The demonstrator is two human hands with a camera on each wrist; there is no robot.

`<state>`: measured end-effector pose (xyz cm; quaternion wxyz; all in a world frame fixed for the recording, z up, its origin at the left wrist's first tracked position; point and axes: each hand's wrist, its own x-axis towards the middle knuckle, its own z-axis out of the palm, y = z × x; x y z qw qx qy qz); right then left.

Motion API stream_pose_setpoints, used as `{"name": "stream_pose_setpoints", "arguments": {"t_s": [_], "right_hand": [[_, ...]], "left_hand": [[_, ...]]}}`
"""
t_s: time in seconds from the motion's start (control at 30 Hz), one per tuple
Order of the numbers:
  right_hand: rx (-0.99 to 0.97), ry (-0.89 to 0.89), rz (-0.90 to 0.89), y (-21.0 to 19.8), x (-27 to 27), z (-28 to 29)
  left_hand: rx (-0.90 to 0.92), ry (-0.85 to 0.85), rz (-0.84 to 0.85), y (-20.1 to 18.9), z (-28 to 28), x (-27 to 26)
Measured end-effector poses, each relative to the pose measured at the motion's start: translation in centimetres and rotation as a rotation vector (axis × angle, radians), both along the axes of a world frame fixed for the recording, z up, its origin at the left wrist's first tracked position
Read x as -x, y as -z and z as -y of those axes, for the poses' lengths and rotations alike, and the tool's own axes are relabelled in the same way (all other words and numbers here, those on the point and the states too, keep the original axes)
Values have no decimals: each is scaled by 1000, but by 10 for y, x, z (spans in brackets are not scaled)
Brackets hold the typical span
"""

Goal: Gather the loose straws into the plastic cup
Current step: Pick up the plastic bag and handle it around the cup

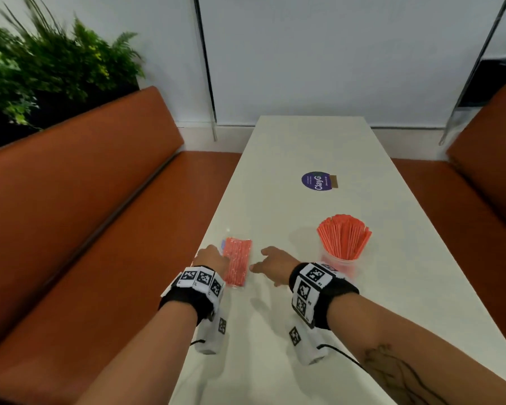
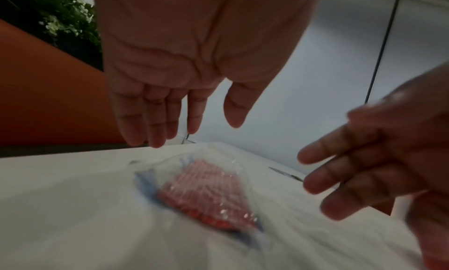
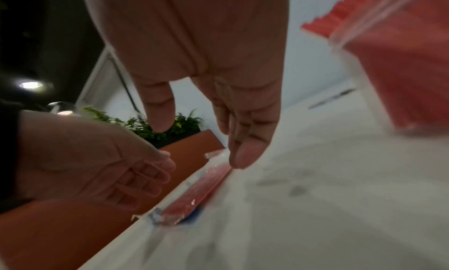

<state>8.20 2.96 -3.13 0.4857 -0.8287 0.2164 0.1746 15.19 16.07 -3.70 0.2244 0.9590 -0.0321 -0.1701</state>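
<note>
A clear plastic packet of red straws (image 1: 238,261) lies flat near the table's left edge, also in the left wrist view (image 2: 206,195) and the right wrist view (image 3: 196,191). My left hand (image 1: 214,257) hovers just left of the packet with straight fingers (image 2: 155,120), holding nothing. My right hand (image 1: 272,264) hangs just right of the packet, fingers (image 3: 243,139) relaxed, its tip close to the packet's edge. A clear plastic cup (image 1: 338,266) full of red straws (image 1: 344,235) stands to the right; its wall (image 3: 401,72) is beside my right hand.
The white table (image 1: 304,147) is long and narrow. A round purple sticker (image 1: 316,181) lies farther back on it. Orange benches (image 1: 85,214) run along both sides. Green plants (image 1: 41,62) stand behind the left bench.
</note>
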Motion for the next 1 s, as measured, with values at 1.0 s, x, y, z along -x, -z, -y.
{"name": "stream_pose_setpoints", "arguments": {"t_s": [1.0], "right_hand": [[158, 208, 388, -7, 83, 59]], "left_hand": [[543, 468, -61, -15, 46, 64]]}}
